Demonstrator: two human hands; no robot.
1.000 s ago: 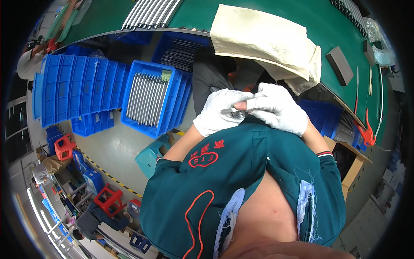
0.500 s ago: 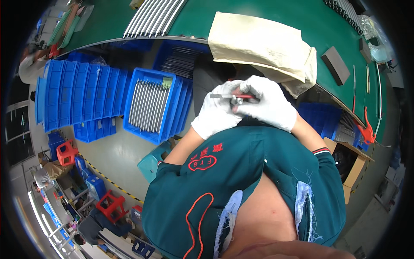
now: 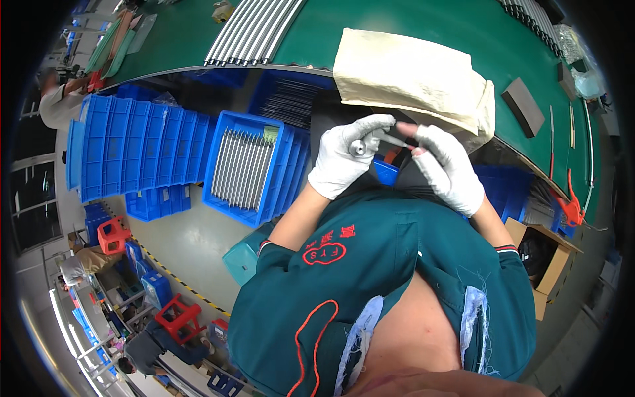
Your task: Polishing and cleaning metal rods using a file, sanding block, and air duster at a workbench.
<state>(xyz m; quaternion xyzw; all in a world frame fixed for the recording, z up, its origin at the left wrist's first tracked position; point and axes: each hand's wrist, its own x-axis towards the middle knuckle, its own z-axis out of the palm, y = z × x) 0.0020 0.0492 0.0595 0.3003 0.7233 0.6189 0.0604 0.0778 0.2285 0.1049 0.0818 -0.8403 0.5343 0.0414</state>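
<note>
My left hand, in a white glove, is closed round a metal rod, whose round end with a hole points up at me. My right hand wears a white glove that leaves the thumb and index fingertips bare. Between those tips it pinches a thin silver tool with a bit of red near the thumb. The tool's other end reaches my left fingers beside the rod; its exact kind is unclear. Both hands are over my lap, just short of a cream cloth on the bench edge.
On the green bench lie silver rods, a grey block and a red-handled tool. At left, a blue crate holds several rods beside stacked blue crates. A cardboard box is at right. Other people work farther off.
My hands have drawn apart; my right hand has moved right and opened out somewhat from the rod. The tool now slants between them. The whole view has shifted slightly.
</note>
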